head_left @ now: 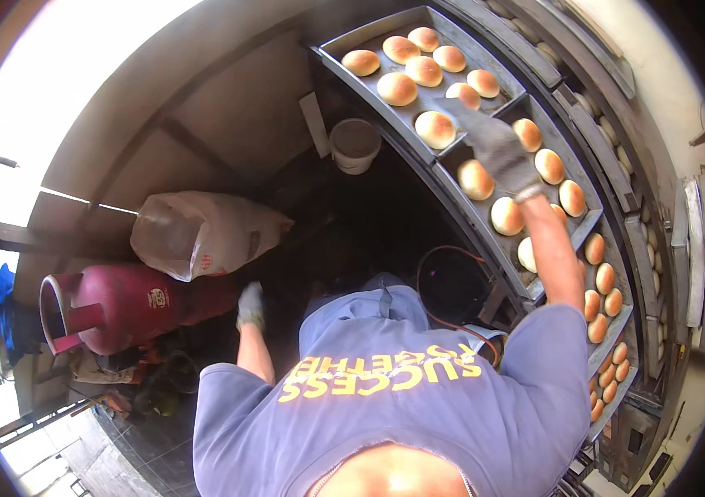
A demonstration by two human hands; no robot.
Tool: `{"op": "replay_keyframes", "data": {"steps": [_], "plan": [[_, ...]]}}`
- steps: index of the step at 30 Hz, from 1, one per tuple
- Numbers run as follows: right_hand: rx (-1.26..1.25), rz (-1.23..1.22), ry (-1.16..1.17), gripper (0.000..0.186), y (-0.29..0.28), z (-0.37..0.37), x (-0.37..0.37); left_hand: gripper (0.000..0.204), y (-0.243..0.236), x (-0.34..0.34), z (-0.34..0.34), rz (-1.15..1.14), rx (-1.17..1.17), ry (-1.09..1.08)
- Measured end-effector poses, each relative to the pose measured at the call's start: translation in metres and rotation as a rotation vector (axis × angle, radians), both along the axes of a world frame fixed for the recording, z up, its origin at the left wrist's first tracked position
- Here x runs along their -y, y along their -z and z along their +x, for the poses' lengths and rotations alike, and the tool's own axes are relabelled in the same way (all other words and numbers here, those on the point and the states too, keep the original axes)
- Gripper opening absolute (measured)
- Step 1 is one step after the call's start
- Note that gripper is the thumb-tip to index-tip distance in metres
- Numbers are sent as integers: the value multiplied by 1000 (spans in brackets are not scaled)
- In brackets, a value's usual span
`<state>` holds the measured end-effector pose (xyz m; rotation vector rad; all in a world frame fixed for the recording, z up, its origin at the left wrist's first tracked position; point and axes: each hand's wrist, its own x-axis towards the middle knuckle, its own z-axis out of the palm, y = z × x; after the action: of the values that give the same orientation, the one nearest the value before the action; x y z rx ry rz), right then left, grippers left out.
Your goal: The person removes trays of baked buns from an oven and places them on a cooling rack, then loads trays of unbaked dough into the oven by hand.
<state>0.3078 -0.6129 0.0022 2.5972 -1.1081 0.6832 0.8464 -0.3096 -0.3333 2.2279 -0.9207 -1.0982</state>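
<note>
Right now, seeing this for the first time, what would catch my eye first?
Probably the round, golden-brown buns in metal trays along the upper right and right side, with the gloved right grip stretched out over them. Next, at the left, a big maroon gas cylinder stands out, with a whitish sack just above it in the picture.

A bakery, apparently: trays (477, 54) of browned buns (424, 71), 1 pink gas cylinder (133, 311).

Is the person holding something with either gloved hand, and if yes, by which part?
The left hand seems empty. The right hand is over where the far bun tray meets the next tray; whether it holds either cannot be told.
</note>
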Motion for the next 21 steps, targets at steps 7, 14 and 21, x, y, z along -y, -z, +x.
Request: {"op": "replay_keyframes", "data": {"steps": [7, 14, 21], "plan": [[3, 407, -64, 22, 78, 75, 83, 20, -113, 126, 14, -504, -527, -426], [284, 365, 82, 23, 34, 76, 146, 44, 31, -35, -17, 477, 98, 352], [309, 274, 74, 23, 21, 78, 149, 55, 17, -38, 21, 728, 38, 453]]}}
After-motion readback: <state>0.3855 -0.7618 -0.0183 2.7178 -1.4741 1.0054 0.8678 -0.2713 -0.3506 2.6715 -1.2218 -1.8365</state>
